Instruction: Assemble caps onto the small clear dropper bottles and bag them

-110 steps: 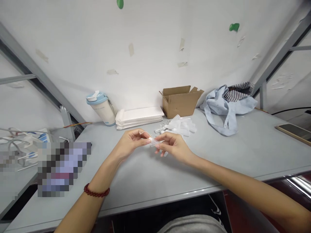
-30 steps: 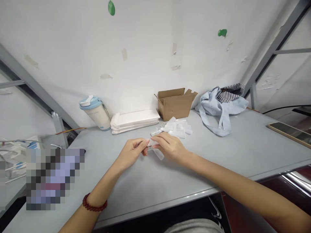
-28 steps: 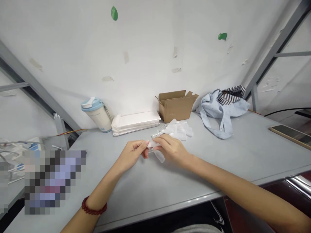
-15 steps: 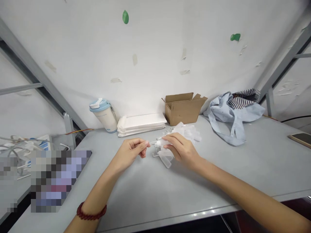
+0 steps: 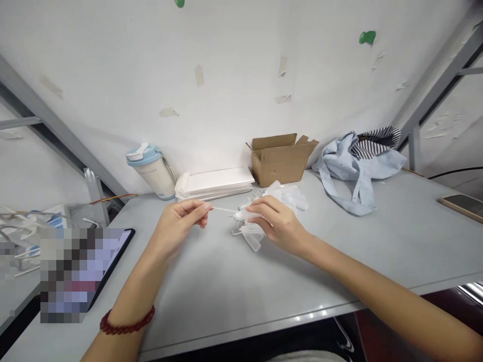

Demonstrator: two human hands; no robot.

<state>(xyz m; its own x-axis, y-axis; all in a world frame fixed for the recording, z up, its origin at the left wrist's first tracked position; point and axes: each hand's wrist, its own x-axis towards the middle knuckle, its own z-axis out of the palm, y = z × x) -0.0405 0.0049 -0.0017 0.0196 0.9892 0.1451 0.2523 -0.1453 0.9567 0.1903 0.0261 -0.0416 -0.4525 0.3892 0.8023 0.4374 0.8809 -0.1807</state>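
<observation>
My right hand (image 5: 281, 221) is closed round a small translucent white squeeze bottle (image 5: 242, 215) whose thin needle tip points left. My left hand (image 5: 183, 221) pinches the end of a thin white strip (image 5: 223, 209), stretched between its fingertips and the bottle's top. How the strip joins the bottle is too small to make out. Below my right fingers lies another translucent bottle (image 5: 253, 240) on the grey table (image 5: 211, 301). Behind that hand is a loose pile of similar bottles (image 5: 292, 195), partly hidden by it.
Along the wall stand a blue-lidded cup (image 5: 153, 168), a stack of white flat packets (image 5: 217, 181) and an open cardboard box (image 5: 281, 161). A light blue cloth bag (image 5: 347, 161) lies right of the box. A phone (image 5: 464, 206) rests far right; a partly pixelated screen device (image 5: 113, 266) lies left.
My left hand has moved left, away from the bottle, so more of the white strip now shows between the hands. My right hand keeps its hold. The camera view has shifted slightly.
</observation>
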